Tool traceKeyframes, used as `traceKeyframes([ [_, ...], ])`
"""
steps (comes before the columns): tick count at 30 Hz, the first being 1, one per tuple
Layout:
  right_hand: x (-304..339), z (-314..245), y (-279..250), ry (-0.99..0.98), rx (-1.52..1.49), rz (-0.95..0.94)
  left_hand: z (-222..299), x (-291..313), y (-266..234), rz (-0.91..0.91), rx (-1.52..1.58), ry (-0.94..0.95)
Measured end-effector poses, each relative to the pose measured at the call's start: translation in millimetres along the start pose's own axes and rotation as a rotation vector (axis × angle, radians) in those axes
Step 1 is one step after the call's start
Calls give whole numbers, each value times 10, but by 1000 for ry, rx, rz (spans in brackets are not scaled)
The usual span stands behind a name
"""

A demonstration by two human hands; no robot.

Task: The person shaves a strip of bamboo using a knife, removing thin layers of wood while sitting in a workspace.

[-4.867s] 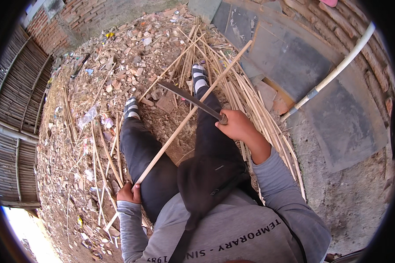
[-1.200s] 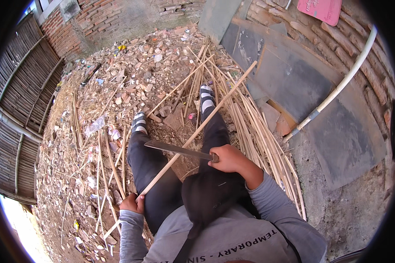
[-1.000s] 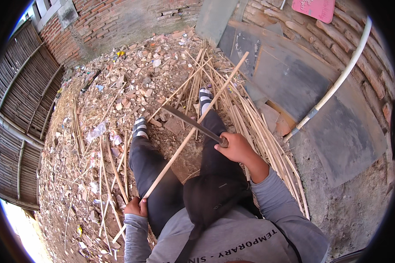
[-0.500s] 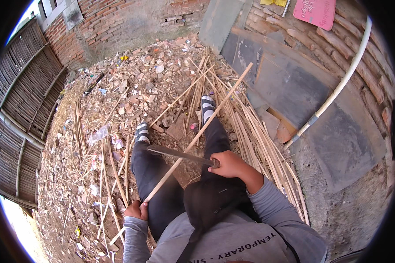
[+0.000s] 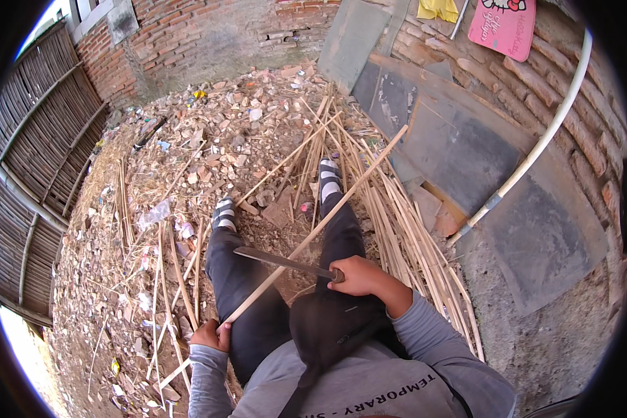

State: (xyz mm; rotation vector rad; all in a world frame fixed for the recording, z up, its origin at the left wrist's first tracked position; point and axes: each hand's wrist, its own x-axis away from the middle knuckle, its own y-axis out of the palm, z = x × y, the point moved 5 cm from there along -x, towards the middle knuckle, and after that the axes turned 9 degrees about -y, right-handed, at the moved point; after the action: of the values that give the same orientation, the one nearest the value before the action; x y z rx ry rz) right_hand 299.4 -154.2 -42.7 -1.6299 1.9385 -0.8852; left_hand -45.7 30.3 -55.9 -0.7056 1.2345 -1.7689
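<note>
In the curled right hand (image 5: 359, 276), grips a long knife (image 5: 305, 267) by its handle (image 5: 338, 276), aslant across a pale strip (image 5: 258, 291) to that hand's left. In the closed left hand (image 5: 211, 335), clasps that strip. Has loose sticks (image 5: 181, 272) beside the left hand, piled strips (image 5: 418, 254) right of the right.

Left hand (image 5: 209, 336) low, beside the left leg (image 5: 238, 268), clenched in a grip, thumb on the inner side. Left forearm (image 5: 210, 376) near vertical in view. Right hand (image 5: 360, 276) also clenched, over the right leg (image 5: 343, 226), further forward than the left. Right forearm (image 5: 425, 320) slants inward. Legs forward, apart.
</note>
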Motion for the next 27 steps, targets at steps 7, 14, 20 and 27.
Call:
traceKeyframes([
  [7, -30, 3, -364, 43, 9, 198, -120, 26, 120, 26, 37, -16],
  [14, 18, 247, -302, 122, -40, 334, -44, -4, 86, 17, 61, 10],
  [20, -21, 55, 28, 12, -38, -3, -60, -11, 54, 8, 38, 11],
  [27, 10, 2, -300, 38, -7, 148, -145, -12, 143, 23, 54, 3],
])
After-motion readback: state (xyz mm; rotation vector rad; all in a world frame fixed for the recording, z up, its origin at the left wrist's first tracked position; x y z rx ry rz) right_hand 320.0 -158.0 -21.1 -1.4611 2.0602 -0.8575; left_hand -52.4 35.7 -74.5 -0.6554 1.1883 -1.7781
